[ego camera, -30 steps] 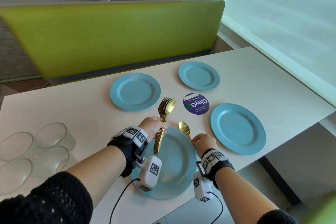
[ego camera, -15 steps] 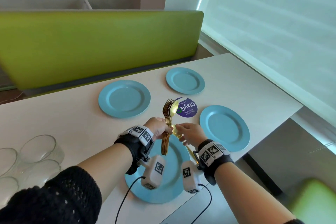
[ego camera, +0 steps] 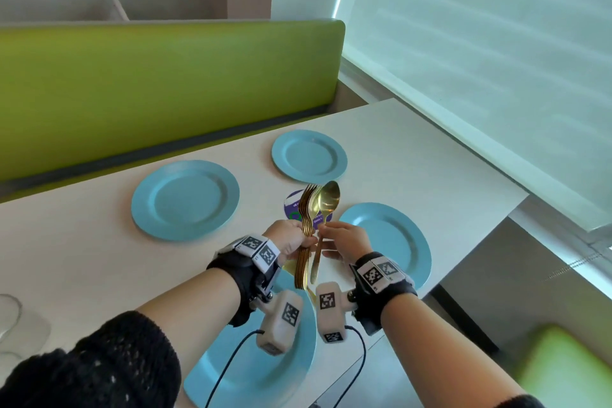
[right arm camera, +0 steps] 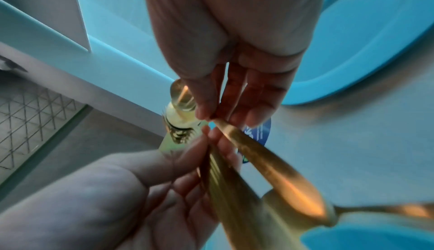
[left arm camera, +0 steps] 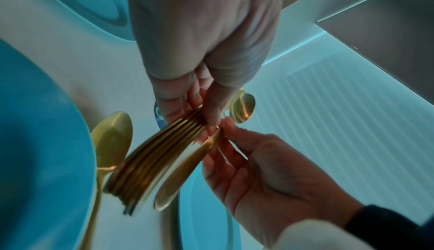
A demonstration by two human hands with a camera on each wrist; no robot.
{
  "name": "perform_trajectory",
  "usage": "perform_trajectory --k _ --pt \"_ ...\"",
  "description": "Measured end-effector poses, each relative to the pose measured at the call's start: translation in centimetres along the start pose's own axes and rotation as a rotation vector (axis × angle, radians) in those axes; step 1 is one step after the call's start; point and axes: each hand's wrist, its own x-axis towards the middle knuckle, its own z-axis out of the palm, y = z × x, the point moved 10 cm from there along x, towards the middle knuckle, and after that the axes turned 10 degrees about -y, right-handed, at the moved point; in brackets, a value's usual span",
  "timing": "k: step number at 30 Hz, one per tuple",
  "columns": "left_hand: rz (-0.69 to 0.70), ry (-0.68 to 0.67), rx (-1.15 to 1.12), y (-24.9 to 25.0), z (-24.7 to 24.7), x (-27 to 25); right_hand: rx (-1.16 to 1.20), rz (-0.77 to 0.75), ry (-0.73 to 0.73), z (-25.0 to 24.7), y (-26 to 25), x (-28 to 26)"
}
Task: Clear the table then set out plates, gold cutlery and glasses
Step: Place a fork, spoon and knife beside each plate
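Observation:
My left hand [ego camera: 298,240] grips a bundle of gold forks and spoons [ego camera: 306,209] upright above the table, between the near blue plate [ego camera: 258,371] and the right blue plate [ego camera: 394,242]. My right hand [ego camera: 332,237] pinches the handle of one gold spoon [ego camera: 328,200] at the bundle's right side, its bowl up. In the left wrist view the right hand's fingertips [left arm camera: 225,126] pinch that spoon's handle [left arm camera: 180,174] next to the bundle [left arm camera: 150,163]. Another gold spoon [left arm camera: 112,137] lies on the table along the near plate's right rim. Two more blue plates [ego camera: 185,200] [ego camera: 309,156] sit farther back.
A round purple sticker [ego camera: 293,207] is on the white table [ego camera: 66,242] among the plates. Clear glasses [ego camera: 13,315] stand at the left edge. A green bench back [ego camera: 165,86] runs behind the table. The table's right edge [ego camera: 516,205] drops off beside a window blind.
My right hand left a spoon lying beside the near plate, rose to the bundle and now pinches another spoon there. The left hand lifted the bundle slightly. The head view swung right.

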Motion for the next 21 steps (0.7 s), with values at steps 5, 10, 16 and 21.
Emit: perform_trajectory --k 5,10,16,21 --pt "-0.019 0.056 -0.030 1.8 -0.4 3.1 -0.247 0.001 0.133 -7.4 -2.2 3.0" --pt "-0.016 0.125 -0.051 3.4 -1.5 5.7 -0.537 0.055 0.284 -16.6 -3.8 5.5" --pt "-0.030 0.171 -0.106 4.1 -2.0 7.9 -0.814 0.206 0.331 -23.6 -3.6 7.9" --pt "-0.050 0.209 -0.113 4.0 -2.3 8.9 -0.924 0.281 0.298 -25.9 -2.2 9.2"
